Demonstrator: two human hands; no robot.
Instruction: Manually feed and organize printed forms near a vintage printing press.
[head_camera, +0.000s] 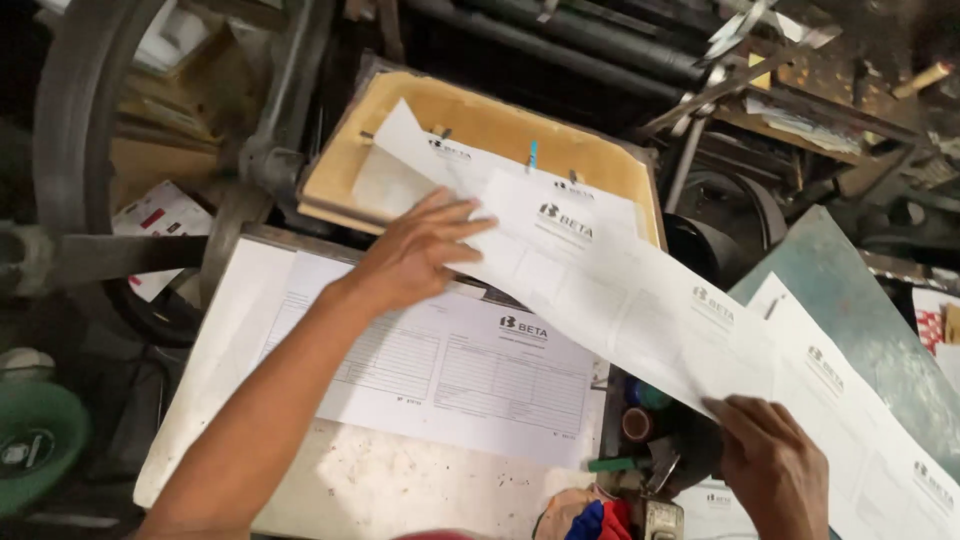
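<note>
Printed sheet (600, 290) is held slanting above the wooden tray (600, 160), its upper end over the tray's shallow bed. Left hand (415, 250) is laid on it, fingers spread. Right hand (770, 465) pinches its lower edge. Printed forms (450, 370) are stacked on the white table (240, 330) below.

Light is uneven: bright in the middle, dim at the rim. The white sheets (470, 370) and the tan board (480, 125) catch most of it, and the paper nearly washes out toward 5 o'clock. The machinery from 10 to 2 o'clock sinks into deep shadow with little detail. The left hand (415, 250) throws a soft shadow on the paper beneath it. The long sheet (640, 300) and the right hand (775, 470) are smeared by motion blur. Straight edges bow slightly near the frame's borders.
</note>
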